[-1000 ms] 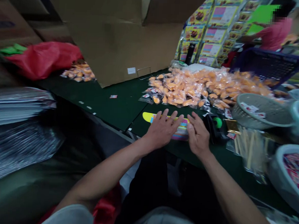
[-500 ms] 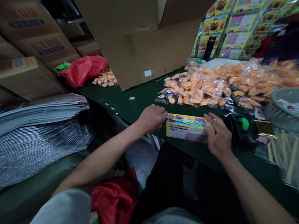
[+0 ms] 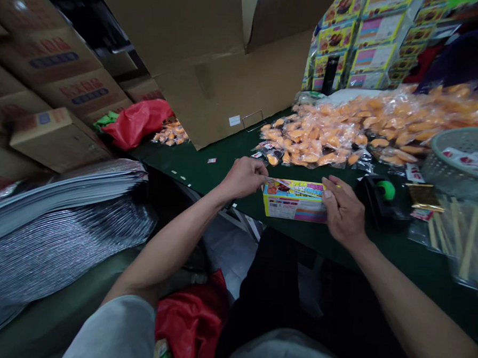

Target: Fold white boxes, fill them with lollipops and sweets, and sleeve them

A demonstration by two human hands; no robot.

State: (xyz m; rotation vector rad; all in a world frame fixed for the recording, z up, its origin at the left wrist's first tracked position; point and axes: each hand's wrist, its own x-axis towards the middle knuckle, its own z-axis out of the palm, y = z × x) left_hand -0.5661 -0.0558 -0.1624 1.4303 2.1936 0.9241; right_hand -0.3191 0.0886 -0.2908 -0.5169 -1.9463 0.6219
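Observation:
A small printed carton box (image 3: 295, 207) in yellow, blue and pink lies lengthwise near the front edge of the green table. My left hand (image 3: 245, 177) is closed at its left end, the fingertips pinched at the top edge there; what exactly they pinch is partly hidden. Around the right end, my right hand (image 3: 344, 210) grips the box, with thumb in front and fingers over the top. Just right of that hand stands a black tape dispenser (image 3: 382, 205) with a green core.
Orange pieces in clear wrappers (image 3: 321, 138) are heaped behind the box. At right are a pale green basket (image 3: 443, 168), a gold packet (image 3: 424, 197) and bagged wooden sticks (image 3: 466, 239). A large cardboard box (image 3: 212, 87) stands behind; silvery sheets (image 3: 67, 239) are stacked at left.
My left fingers have shifted onto the top left edge of the box, and its top looks slightly flatter. My right hand keeps its grip. The view has tilted a little.

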